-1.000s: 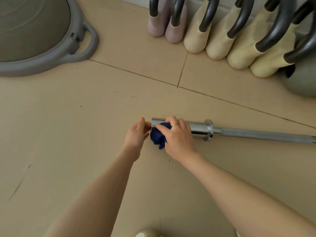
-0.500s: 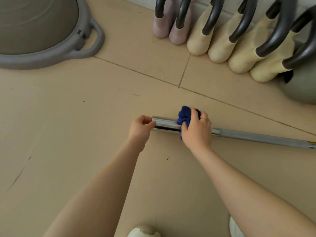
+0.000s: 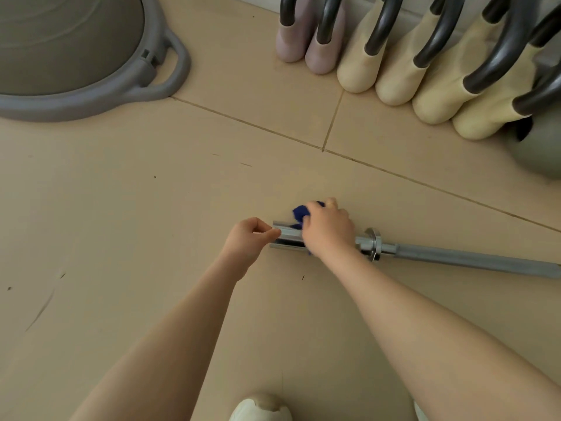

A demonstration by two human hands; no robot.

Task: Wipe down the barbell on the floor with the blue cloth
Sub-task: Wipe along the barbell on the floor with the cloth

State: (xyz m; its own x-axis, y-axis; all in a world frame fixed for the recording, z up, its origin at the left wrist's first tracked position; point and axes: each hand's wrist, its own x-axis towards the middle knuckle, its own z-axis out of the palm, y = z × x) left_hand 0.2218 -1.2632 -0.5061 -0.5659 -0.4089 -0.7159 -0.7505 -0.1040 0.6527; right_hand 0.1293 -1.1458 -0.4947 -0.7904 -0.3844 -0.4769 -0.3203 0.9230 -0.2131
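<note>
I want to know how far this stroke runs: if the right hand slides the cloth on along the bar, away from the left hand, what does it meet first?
Probably the collar, close beside the right hand on the barbell.

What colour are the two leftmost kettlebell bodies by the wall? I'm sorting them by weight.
Pale pink kettlebells, in the head view.

Beige tiled floor (image 3: 151, 208), grout lines crossing, few scuffs. On it: barbell (image 3: 455, 259) lying flat; grey balance-trainer dome (image 3: 91, 71) — far left; row of kettlebells (image 3: 394, 71) — pink, cream — along far edge.
</note>
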